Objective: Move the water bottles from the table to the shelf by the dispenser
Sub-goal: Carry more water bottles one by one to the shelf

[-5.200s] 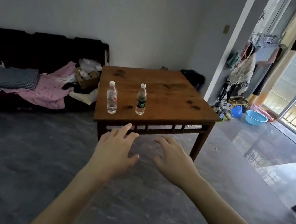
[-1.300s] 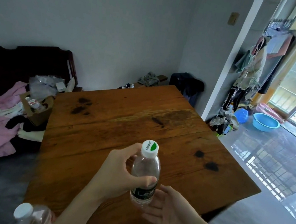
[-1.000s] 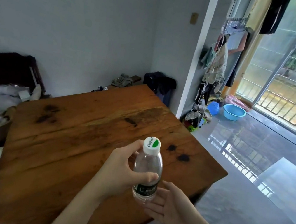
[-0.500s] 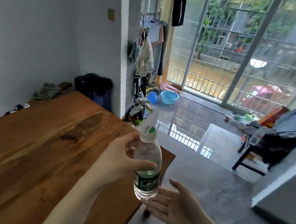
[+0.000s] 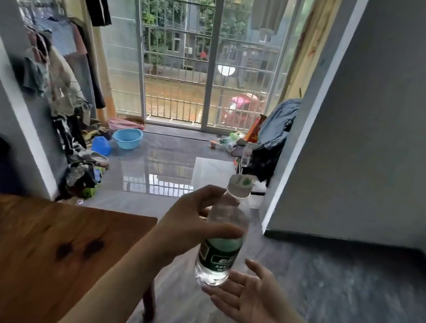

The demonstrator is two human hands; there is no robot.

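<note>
A clear water bottle with a green label and a white cap [image 5: 220,249] is upright in the air past the corner of the wooden table [image 5: 11,246]. My left hand [image 5: 190,225] is shut around its upper body. Just below and to the right of the bottle's base, my right hand [image 5: 248,298] is open, palm up, not touching it. The second bottle, the shelf and the dispenser are out of view.
A grey wall corner [image 5: 291,151] stands to the right. Ahead lies a glossy floor with a blue basin [image 5: 127,138], shoes and piled clothes [image 5: 85,169] on the left, and a chair draped with clothes [image 5: 273,140] by the glass balcony door [image 5: 210,49].
The view has swung right, from the table toward the balcony door. The bottle in my left hand has left the table and now hangs beyond its corner; my right hand stays open below it.
</note>
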